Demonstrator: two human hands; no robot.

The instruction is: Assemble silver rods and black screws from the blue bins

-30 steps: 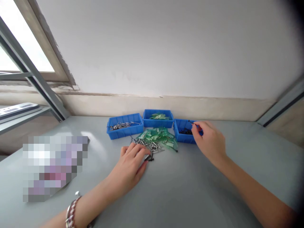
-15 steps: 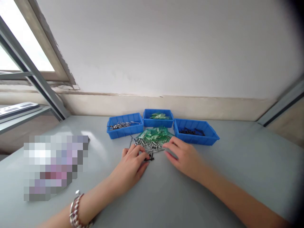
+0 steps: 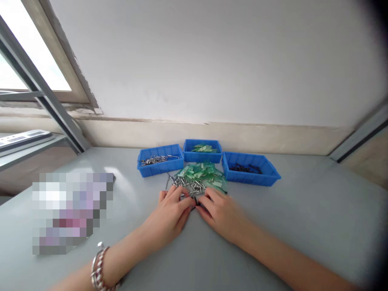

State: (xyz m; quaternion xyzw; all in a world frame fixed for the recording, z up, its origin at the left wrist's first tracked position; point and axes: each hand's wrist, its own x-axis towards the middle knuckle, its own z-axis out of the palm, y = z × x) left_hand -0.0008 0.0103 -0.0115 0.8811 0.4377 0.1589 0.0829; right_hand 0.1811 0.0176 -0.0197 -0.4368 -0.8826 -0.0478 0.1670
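Note:
My left hand (image 3: pixel 172 208) is closed, thumb and fingers together around a few small black screws (image 3: pixel 196 201) just above the grey table. My right hand (image 3: pixel 222 214) meets it from the other side, its fingertips pinched at the same black pieces. How many each hand grips is hidden by the fingers. Right behind the hands lies a pile of silver rivet-like pins (image 3: pixel 194 186). Green plastic packets (image 3: pixel 200 171) are heaped behind and to the right of the pins.
Three blue bins stand along the back: the left bin (image 3: pixel 162 166) holds silver pins, the middle bin (image 3: pixel 202 157) green packets, the right bin (image 3: pixel 251 178) black screws. A blurred-out item (image 3: pixel 72 214) lies on the table (image 3: pixel 303 218) at left. Metal frame posts (image 3: pixel 57 105) rise at both sides.
My right hand has moved left and toward me, from beside the silver pile to the black screws at my left hand. It has uncovered green packets at the heap's right.

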